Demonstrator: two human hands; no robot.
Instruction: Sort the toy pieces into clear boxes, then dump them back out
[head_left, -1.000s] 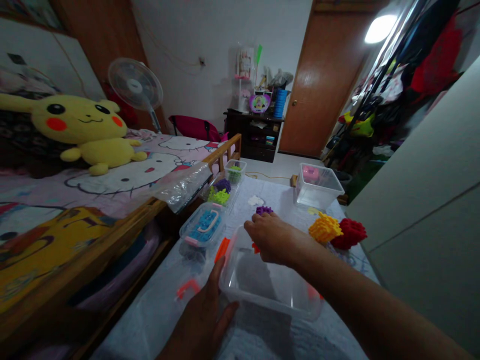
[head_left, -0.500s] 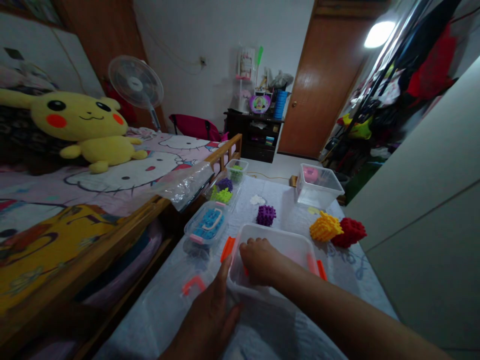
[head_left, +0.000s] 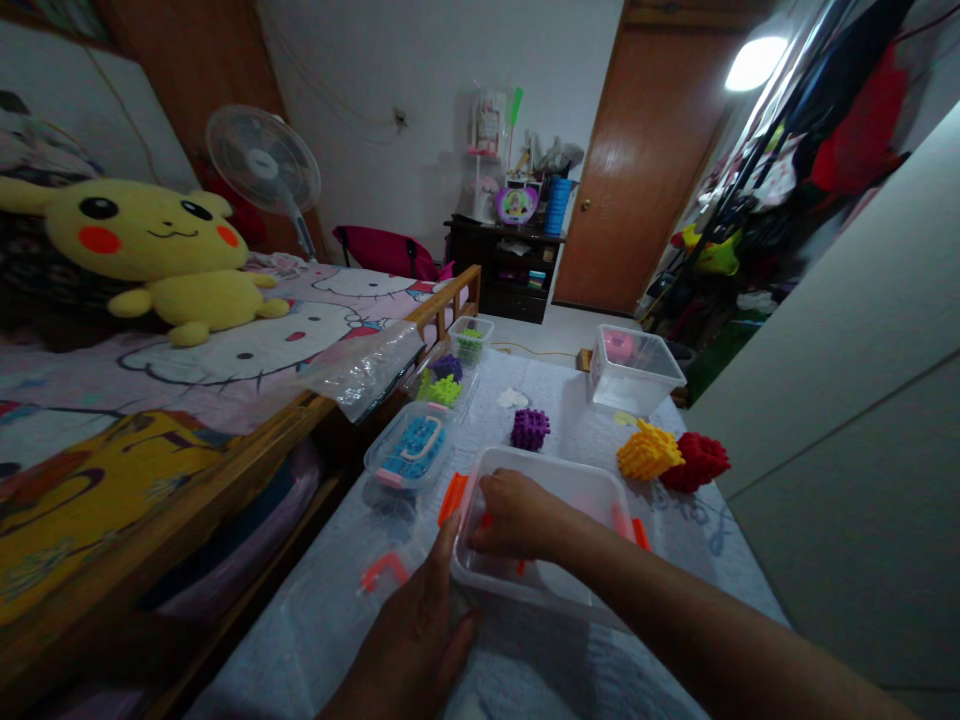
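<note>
Orange piece in clear box; right hand inside, grip unclear. Left hand at left rim, fingers apart. Purple block far, yellow block right, both unboxed.

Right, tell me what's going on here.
A person has their right hand down inside an open clear box, with bits of orange showing around it; what the fingers hold is hidden. The left hand is at the box's left side, beside an orange latch. A purple cluster sits beyond the box, with yellow and red ones off to the right.
</note>
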